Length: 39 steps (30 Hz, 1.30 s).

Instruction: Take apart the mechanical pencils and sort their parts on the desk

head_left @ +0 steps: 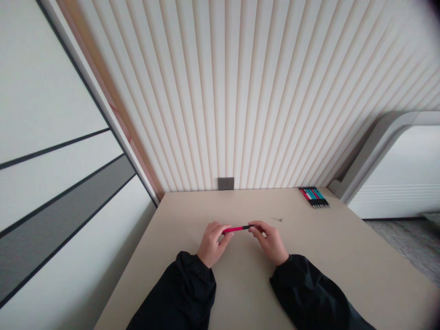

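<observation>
A red pen [237,228] with a black tip section is held level above the beige table [309,266], between both hands. My left hand [213,243] is closed round the red barrel end. My right hand [270,240] pinches the black end with thumb and fingertips. Both arms wear black sleeves. A tiny dark piece [280,220] lies on the table just beyond my right hand; I cannot make out what it is.
A row of several red and teal pens [313,196] lies at the table's far right, near the wall. A grey wall socket [226,184] sits on the ribbed wall behind the table. A white and grey cabinet [395,169] stands at right.
</observation>
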{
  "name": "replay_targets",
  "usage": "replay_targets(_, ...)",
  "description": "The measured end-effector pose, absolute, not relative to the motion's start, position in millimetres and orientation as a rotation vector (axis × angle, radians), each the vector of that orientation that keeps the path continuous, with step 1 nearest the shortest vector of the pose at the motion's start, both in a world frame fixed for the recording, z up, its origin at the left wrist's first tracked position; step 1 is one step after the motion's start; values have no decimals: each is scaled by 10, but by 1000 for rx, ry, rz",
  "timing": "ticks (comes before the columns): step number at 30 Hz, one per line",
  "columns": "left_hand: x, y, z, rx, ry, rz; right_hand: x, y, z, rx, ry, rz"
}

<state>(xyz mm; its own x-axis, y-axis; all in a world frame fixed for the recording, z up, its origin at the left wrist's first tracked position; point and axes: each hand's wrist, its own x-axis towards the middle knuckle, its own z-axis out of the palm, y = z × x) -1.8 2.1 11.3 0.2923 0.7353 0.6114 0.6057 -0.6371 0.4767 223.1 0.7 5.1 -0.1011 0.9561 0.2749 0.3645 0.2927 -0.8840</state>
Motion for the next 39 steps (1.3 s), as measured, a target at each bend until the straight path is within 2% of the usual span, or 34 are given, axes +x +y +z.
replay_targets(16, -25, 59, 68, 2234, 1240, 1275, 2210, 0, 62, -1230, -1684, 695)
replay_targets(22, -20, 63, 82, 2227, 1266, 1287, 2508, 163, 53, -1442, -1592, 219)
replay_targets(26, -21, 68, 78, 2226, 1239, 1277, 2845, 273, -32, -1761, -1598, -54)
replay_targets(31, -24, 70, 53, 2204, 1233, 1258, 3014, 303, -138, -2097, -1658, 0)
replay_targets(39, -25, 55, 71, 2183, 1232, 1231, 3064, 339, -163, -2064, -1704, 165)
